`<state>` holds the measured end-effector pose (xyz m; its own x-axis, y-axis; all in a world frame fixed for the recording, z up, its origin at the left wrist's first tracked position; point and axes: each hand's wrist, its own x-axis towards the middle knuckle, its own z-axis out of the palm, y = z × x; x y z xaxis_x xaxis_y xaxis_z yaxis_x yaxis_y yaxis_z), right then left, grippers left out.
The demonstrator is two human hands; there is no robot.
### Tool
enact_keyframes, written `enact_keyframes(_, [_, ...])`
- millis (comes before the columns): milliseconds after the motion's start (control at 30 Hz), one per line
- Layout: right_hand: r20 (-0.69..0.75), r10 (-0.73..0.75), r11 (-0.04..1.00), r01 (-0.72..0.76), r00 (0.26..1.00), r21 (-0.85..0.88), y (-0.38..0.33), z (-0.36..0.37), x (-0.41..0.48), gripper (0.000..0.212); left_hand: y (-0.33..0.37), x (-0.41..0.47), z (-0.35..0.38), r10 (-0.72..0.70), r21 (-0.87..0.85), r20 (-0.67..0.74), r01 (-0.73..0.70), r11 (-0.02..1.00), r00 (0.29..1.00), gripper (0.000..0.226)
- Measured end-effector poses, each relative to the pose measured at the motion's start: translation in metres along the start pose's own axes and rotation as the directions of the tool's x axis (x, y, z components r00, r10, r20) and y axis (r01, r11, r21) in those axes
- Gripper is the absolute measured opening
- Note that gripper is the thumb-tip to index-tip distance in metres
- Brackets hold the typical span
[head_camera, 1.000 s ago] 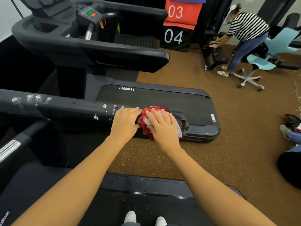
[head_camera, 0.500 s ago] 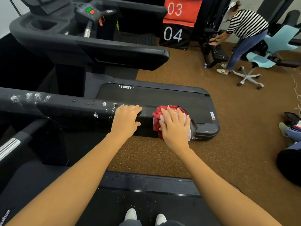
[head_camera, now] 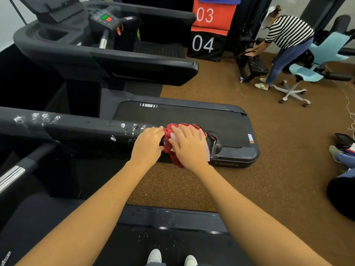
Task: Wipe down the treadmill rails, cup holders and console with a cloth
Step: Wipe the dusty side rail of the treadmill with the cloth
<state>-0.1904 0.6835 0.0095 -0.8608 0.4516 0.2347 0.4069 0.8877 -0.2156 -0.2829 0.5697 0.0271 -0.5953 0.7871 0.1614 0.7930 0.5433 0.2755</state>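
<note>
Got the right hand (head_camera: 189, 146) laid flat with fingers spread over a bunched red and white cloth (head_camera: 168, 140), pressing it onto the far end of the black treadmill rail (head_camera: 76, 131). Got the left hand (head_camera: 148, 144) parked right beside it on the same rail, palm down, fingers held together, fingertips just touching the cloth's red edge. Plenty of white smudges (head_camera: 38, 117) on top of that rail, some right by the left hand and another bunch further off to the left. Beyond the rail end, looking down at the belt of the next treadmill (head_camera: 192, 116), sitting on a brown speckled floor (head_camera: 249, 179). Further back on that machine, can make out a console (head_camera: 104, 18) with a green and a red button, and a cup holder (head_camera: 51, 34) to its left. Down at the bottom edge, two white shoes (head_camera: 155, 256) on a dark belt dotted with pale specks. Way off at the top right, a person in a striped top (head_camera: 288, 31) bent over some black gym gear, next to a light blue office chair (head_camera: 305, 73). Also an orange 03 panel (head_camera: 211, 15) stacked over a black 04 panel (head_camera: 203, 45) back there.
</note>
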Motion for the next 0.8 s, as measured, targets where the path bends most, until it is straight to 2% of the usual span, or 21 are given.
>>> enact_keyframes(167, [-0.065, -0.145, 0.989, 0.144, 0.987, -0.019, 0.033, 0.005, -0.019, 0.043, 0.002, -0.001, -0.003, 0.022, -0.006, -0.001, -0.022, 1.000, 1.000, 0.056])
enact_keyframes(267, [-0.141, -0.024, 1.000, 0.026, 0.990, 0.010, 0.049, 0.004, -0.029, 0.045, 0.001, 0.000, -0.004, 0.036, 0.014, 0.012, -0.036, 0.999, 0.999, 0.057])
enact_keyframes(400, [-0.251, 0.142, 0.990, -0.140, 0.957, 0.028, 0.025, 0.016, -0.036, 0.040, -0.004, 0.003, -0.012, 0.087, 0.015, 0.059, -0.088, 0.996, 0.994, 0.054])
enact_keyframes(467, [-0.259, 0.128, 0.992, -0.117, 0.957, 0.056, 0.013, 0.021, -0.036, 0.039, -0.008, 0.002, -0.016, 0.075, -0.098, 0.028, -0.072, 0.993, 0.997, 0.047])
enact_keyframes(533, [-0.248, 0.068, 0.995, -0.048, 0.966, 0.087, 0.006, 0.022, -0.037, 0.041, -0.011, -0.004, -0.020, 0.034, -0.230, -0.093, -0.055, 0.972, 0.995, 0.038])
enact_keyframes(600, [-0.245, 0.091, 0.975, -0.036, 0.965, 0.221, -0.001, 0.016, -0.037, 0.034, -0.013, -0.012, -0.021, -0.018, -0.314, -0.218, -0.053, 0.948, 0.976, 0.029])
enact_keyframes(667, [-0.192, 0.166, 0.886, -0.060, 0.967, 0.460, -0.011, 0.005, -0.035, 0.030, -0.009, -0.019, -0.020, -0.073, -0.411, -0.254, -0.039, 0.911, 0.964, 0.023])
enact_keyframes(733, [-0.130, 0.212, 0.748, -0.076, 0.969, 0.660, -0.026, -0.006, -0.033, 0.029, 0.000, -0.025, -0.017, -0.142, -0.531, -0.193, 0.018, 0.847, 0.971, 0.021])
enact_keyframes(800, [-0.065, 0.229, 0.646, -0.101, 0.971, 0.757, -0.040, -0.015, -0.031, 0.024, 0.011, -0.030, -0.014, -0.216, -0.679, -0.064, 0.116, 0.725, 0.974, 0.024])
